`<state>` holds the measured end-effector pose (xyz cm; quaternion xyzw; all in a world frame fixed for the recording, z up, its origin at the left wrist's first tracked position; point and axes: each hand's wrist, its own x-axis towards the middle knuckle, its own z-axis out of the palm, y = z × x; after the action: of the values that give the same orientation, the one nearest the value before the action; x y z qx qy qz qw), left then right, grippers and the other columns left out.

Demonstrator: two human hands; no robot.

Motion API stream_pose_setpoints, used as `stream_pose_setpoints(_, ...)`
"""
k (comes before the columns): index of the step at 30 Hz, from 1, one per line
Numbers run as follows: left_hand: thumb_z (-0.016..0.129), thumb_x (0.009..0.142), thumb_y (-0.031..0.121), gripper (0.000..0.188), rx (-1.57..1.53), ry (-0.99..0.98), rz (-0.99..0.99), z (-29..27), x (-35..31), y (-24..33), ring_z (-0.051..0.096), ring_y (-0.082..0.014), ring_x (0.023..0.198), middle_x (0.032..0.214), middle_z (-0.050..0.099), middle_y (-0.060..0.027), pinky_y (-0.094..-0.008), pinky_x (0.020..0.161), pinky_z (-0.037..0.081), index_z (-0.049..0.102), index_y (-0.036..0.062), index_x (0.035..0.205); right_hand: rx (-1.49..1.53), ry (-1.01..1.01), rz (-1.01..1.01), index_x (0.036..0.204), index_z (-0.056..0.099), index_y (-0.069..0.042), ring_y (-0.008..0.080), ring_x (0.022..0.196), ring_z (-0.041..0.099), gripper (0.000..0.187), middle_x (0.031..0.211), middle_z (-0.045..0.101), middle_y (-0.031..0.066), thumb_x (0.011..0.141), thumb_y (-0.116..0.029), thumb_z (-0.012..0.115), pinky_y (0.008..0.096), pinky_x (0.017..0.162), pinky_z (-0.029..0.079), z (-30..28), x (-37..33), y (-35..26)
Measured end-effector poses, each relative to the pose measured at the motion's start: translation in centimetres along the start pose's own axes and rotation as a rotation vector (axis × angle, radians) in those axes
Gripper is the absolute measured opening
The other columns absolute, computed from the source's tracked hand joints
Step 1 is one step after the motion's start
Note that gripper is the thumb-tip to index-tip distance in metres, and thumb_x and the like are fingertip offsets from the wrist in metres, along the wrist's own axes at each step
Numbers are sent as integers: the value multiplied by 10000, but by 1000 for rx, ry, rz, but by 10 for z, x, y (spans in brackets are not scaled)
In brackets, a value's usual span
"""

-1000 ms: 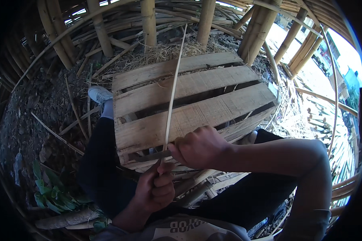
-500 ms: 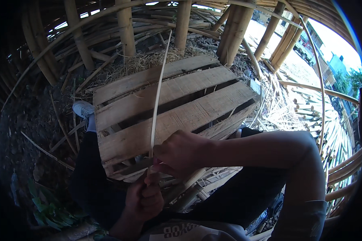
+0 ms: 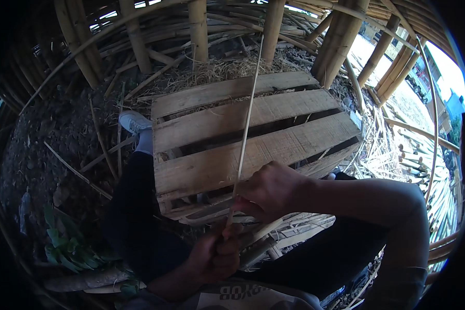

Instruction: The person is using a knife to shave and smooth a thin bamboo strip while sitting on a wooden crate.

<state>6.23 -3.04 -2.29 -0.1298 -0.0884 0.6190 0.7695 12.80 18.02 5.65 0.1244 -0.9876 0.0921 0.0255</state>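
A long, thin bamboo strip (image 3: pixel 248 121) slants up and away from my hands over a slatted wooden crate (image 3: pixel 206 165). Low in front of my body, my left hand (image 3: pixel 217 256) is closed around the strip's near end. Just above it and to the right, my right hand (image 3: pixel 271 191) is closed at the strip, knuckles up. From that fist a dark, flat knife blade (image 3: pixel 207 213) seems to reach left across the strip, beside the crate's near edge. The knife's handle is hidden in my fingers, and shadow blurs the contact with the strip.
My knees flank the crate, a white shoe (image 3: pixel 134 122) on its left. Bamboo posts (image 3: pixel 199 31) and heaped poles stand behind. Cut bamboo poles (image 3: pixel 416 170) lie in sunlight at right. Green leaves (image 3: pixel 70 245) and loose sticks lie on the ground at left.
The whole view has shifted, so crate, strip and hands appear farther right. Both hands keep their hold, and the strip leans a little more to the right.
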Motion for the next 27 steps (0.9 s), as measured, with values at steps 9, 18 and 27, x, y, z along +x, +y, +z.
stream_pose_setpoints(9, 308, 1052, 282, 230, 15, -14, 24, 2, 1, -1, 168, -16, 332, 525, 199, 85, -213, 263, 156, 450, 148, 931, 6, 23, -21, 713, 677, -44, 294, 582, 685, 494, 583, 632, 129, 988, -397, 469, 418, 601, 573, 3, -1, -9)
stream_pose_setpoints(18, 384, 1038, 225, 154, -87, -177, -23, 3, 0, -4, 215, -3, 330, 521, 244, 87, -191, 267, 199, 451, 137, 931, 16, -87, 112, 684, 658, -24, 286, 551, 679, 447, 572, 628, 134, 967, -349, 537, 394, 559, 575, -6, -7, -5)
stream_pose_setpoints(27, 397, 1029, 193, 150, -221, -182, 3, 3, 0, 7, 228, 3, 329, 517, 261, 83, -162, 277, 206, 448, 107, 918, 7, 11, 16, 701, 665, -34, 282, 543, 661, 424, 555, 618, 124, 960, -350, 551, 395, 540, 552, -9, 6, 36)
